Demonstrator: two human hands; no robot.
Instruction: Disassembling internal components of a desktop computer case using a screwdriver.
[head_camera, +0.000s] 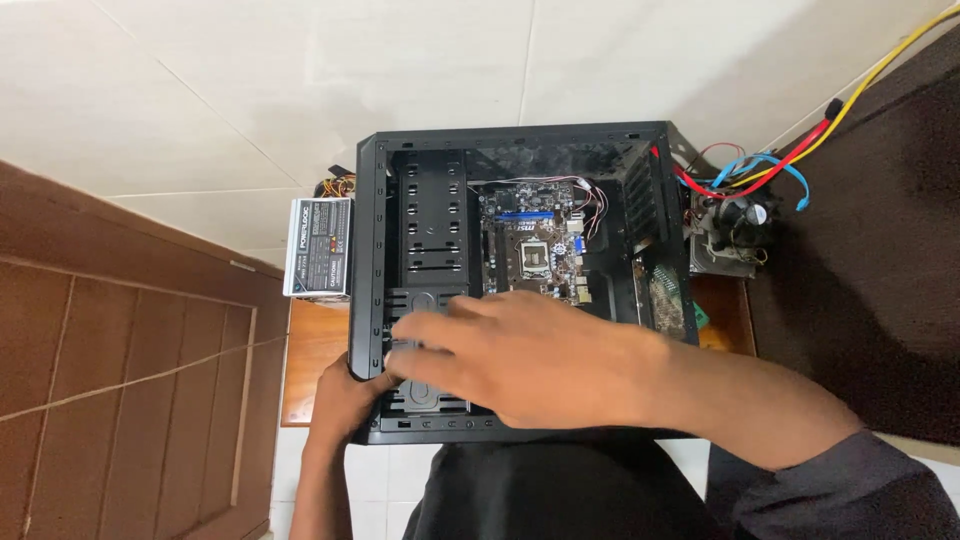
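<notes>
- While our left hand (345, 395) grips the black computer case (372, 250) at its corner, we work inside it.
- Our right hand (520, 355), fingers spread and holding nothing, presses the drive cage (425, 300); steady, careful pressure seems needed beside the motherboard (530, 250).

A white rectangular label (320, 247) with small dark print and a dark strip covers the top of the grey power supply (318, 290). It stands just left of the black case (372, 250), beyond the wooden stand (312, 350).
</notes>
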